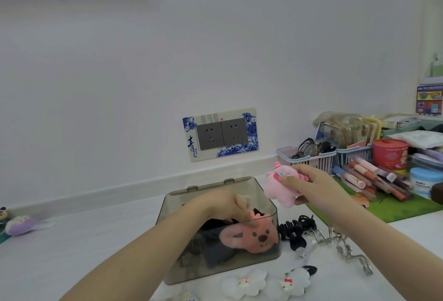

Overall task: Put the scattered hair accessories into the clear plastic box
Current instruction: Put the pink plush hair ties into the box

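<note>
- Two white fluffy clips (244,282) lie nearest, before the clear box (271,207).
- Left hand (225,204) reaches inside, fingers on one pink plush (251,234).
- Right hand (309,184) pinches another pink plush (279,187) above the box's right side.

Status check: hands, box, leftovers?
Left hand inside clear box, on pink plush clip. Right hand holds pink plush. Black claw clip outside.
</note>
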Available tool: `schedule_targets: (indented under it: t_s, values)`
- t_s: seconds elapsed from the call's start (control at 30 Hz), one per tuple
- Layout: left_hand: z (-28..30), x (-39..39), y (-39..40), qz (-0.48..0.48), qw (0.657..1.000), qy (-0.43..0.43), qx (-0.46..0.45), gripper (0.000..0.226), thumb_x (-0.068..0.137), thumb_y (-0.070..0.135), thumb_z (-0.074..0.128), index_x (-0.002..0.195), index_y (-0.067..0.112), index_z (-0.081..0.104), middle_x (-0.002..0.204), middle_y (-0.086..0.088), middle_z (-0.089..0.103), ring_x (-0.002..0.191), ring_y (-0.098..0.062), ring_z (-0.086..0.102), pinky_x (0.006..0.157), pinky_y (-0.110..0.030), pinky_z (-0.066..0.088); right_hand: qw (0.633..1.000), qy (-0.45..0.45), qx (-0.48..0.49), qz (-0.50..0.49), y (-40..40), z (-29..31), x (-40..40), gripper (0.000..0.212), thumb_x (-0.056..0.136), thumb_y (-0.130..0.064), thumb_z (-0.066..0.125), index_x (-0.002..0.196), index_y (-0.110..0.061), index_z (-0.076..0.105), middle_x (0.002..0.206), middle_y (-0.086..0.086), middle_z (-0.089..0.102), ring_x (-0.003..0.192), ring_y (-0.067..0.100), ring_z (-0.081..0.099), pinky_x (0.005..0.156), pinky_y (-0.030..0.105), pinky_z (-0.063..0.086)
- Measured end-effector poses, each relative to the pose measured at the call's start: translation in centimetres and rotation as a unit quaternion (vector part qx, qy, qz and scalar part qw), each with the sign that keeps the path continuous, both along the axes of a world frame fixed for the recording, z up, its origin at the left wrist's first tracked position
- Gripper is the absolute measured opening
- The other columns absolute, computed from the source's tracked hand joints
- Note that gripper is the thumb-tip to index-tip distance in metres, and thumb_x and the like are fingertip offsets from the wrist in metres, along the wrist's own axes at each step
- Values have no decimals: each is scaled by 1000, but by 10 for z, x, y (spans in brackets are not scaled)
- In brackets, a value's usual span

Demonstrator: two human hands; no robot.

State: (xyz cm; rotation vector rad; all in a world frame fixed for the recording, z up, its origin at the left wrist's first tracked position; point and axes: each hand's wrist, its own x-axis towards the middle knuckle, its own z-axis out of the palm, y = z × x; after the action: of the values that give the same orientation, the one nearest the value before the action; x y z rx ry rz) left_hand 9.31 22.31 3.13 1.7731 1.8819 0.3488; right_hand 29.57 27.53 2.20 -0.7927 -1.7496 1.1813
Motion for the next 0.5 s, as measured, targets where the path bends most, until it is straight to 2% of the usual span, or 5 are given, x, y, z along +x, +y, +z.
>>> schedule_targets:
  t_s: [0.13,0.23,0.3,0.4,0.5]
  values:
    - [0,-5,2,0,992,-115,-43,10,87,20,64,90,11,69,92,9,53,80,-1,52,75,-22,43,1000,8,-1,1,-1,3,-1,15,85,-25,64,98,-18,67,100,11,69,93,26,68,76,40,60]
    - [-9,0,9,-20,1000,-8,-12,11,81,22,70,71,18,71,84,14,53,74,-5,48,72,-24,39,1000,2,-1,2,-1,1,-4,17,84,-26,64,98,-17,66,100,10,69,91,25,68,74,39,61]
    - [-15,4,14,-25,998,55,2,11,75,25,75,83,17,76,99,9,65,85,-9,54,83,-29,45,1000,1,-4,1,-1,0,-4,19,84,-26,64,100,-16,66,100,10,69,91,25,68,71,35,61]
    - [-20,3,18,-11,998,58,13,17,73,24,76,88,17,77,114,8,67,99,-12,58,93,-31,45,1000,-7,3,-1,-1,0,-5,17,85,-27,64,99,-19,66,99,8,68,87,20,67,67,29,59]
    - [-18,-3,12,-19,999,26,24,15,79,26,71,91,18,76,106,13,67,93,-11,56,91,-31,44,999,-28,17,1,-2,2,-7,16,84,-31,64,97,-23,67,96,3,68,81,14,64,64,24,56]
